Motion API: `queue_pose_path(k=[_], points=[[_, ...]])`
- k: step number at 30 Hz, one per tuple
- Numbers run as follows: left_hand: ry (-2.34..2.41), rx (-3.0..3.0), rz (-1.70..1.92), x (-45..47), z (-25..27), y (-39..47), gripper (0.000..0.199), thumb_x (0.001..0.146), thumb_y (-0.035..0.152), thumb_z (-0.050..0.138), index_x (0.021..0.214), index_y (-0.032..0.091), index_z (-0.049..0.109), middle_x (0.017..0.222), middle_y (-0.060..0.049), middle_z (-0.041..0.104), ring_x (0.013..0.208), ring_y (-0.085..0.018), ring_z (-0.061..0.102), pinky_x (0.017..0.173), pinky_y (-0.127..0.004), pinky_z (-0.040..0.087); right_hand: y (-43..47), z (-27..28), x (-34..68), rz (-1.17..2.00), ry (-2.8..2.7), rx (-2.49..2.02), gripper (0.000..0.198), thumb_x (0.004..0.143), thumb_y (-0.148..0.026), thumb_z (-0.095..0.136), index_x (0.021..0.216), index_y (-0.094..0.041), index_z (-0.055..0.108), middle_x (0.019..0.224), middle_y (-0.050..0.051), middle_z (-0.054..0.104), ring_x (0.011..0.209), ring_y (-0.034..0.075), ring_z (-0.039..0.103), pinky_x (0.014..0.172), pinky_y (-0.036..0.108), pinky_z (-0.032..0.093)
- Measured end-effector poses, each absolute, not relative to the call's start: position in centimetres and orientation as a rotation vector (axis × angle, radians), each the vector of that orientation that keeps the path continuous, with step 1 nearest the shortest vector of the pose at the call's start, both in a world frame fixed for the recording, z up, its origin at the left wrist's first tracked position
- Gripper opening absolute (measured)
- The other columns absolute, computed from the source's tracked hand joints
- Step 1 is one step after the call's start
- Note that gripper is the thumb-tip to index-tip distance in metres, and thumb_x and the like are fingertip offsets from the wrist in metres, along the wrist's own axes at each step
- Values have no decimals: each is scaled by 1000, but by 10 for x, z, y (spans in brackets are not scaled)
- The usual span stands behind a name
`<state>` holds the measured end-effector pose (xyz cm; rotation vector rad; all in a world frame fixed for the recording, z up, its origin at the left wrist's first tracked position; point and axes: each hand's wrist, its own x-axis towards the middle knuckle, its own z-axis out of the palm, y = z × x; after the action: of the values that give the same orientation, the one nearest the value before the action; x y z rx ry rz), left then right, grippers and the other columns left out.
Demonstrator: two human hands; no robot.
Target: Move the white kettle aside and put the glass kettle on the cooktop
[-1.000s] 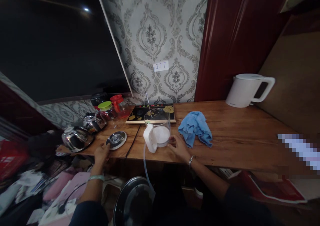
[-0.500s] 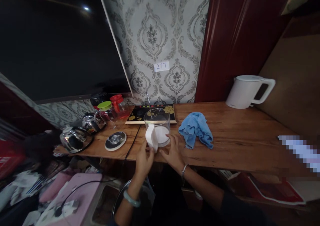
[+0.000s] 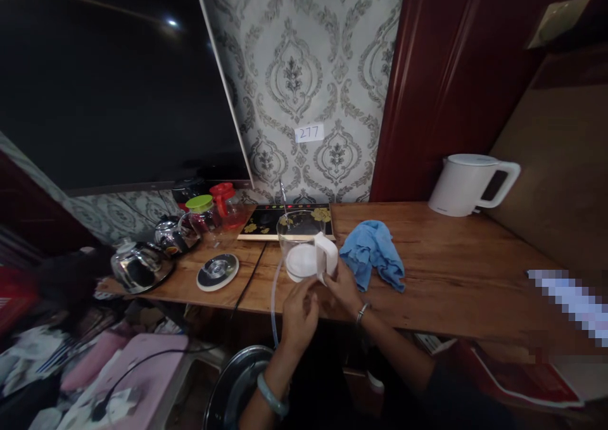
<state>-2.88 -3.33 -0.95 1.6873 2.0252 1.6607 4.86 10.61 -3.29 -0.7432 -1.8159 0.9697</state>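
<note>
A clear glass jug (image 3: pixel 293 243) with a white handle and a whitish round bottom stands on the wooden table, in front of the black panel. Its handle points right and towards me. My right hand (image 3: pixel 342 285) has its fingers closed on the lower part of the handle. Close to the jug's near edge is my left hand (image 3: pixel 300 308), thumb apart from the fingers, fingertips by the foot of the handle. A black round lid (image 3: pixel 218 270) with a pale rim lies to the left. To the right is a crumpled blue cloth (image 3: pixel 373 252).
A black panel (image 3: pixel 259 221) with gold flowers lies behind the jug. A white kettle (image 3: pixel 460 186) stands back right. Left are steel kettles (image 3: pixel 137 265) and jugs with a green lid (image 3: pixel 199 203) and a red lid (image 3: pixel 223 191). A clear hose (image 3: pixel 274 306) hangs over the edge near a dark bucket (image 3: pixel 240 370).
The jug has been turned, its handle swinging from the left to the right. My right hand now has the handle, while my left has come off it and moved right, lower down.
</note>
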Motion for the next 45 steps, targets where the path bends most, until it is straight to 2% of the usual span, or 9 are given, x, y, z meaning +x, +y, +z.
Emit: queue_pose_path(k=[3,7,10,16,22,33,37,41,45], points=[[2056,1452,1710,-41,-8,-39,29,87,28,49,109,18,66,103,-9,71,89,-19,67,76,-30,55,120,-36,50,1183,-1751,-706,43,69,-31,59,109,-14,62,96,9,71,82,24,64,78,40,52],[2060,1200,1799,-57,-6,-43,34,85,39,53,105,16,67,100,-12,71,80,-19,67,64,-27,54,141,-37,52,1428,-1672,-547,48,69,-39,64,112,-16,63,108,9,71,96,25,64,87,40,51],[2079,1139,1887,-71,-5,-42,35,83,41,55,103,15,67,101,-13,71,86,-20,67,69,-29,54,151,-37,52,1488,-1644,-543,46,70,-44,66,108,-17,65,105,9,71,97,26,65,89,42,50],[2076,1060,1954,-93,-9,-30,45,78,39,58,117,15,60,114,-14,67,94,-21,66,74,-31,54,159,-37,47,1495,-1612,-564,51,74,-49,64,115,-20,62,111,9,69,99,24,64,92,42,50],[1961,1050,1941,-96,-17,-17,46,76,41,61,115,16,61,109,-12,68,94,-21,66,81,-34,53,167,-34,42,1497,-1656,-551,50,76,-47,61,118,-20,60,110,8,69,101,25,63,92,43,50],[2092,1006,1928,-120,-18,-12,48,74,41,61,113,13,63,107,-14,69,86,-22,67,73,-34,55,162,-53,39,1269,-1688,-672,56,79,-42,55,130,-19,51,131,11,59,119,25,54,107,44,39],[2222,1159,1921,-152,-3,0,38,81,32,52,112,14,64,112,-12,69,100,-22,65,89,-37,52,153,-60,44,1221,-1714,-757,57,81,-44,50,130,-16,51,130,13,60,117,27,56,105,46,40],[2435,1296,1752,-195,20,34,38,83,20,44,116,16,63,115,-10,68,108,-21,63,97,-38,48,150,-61,45,1142,-1746,-830,53,83,-45,44,125,-15,55,124,14,63,115,27,58,104,46,42],[2705,1421,1274,-234,47,75,47,81,8,41,121,17,63,119,-10,67,109,-20,63,99,-34,48,151,-57,45,1132,-1771,-851,54,84,-46,43,126,-15,56,126,14,62,118,27,57,104,44,42]])
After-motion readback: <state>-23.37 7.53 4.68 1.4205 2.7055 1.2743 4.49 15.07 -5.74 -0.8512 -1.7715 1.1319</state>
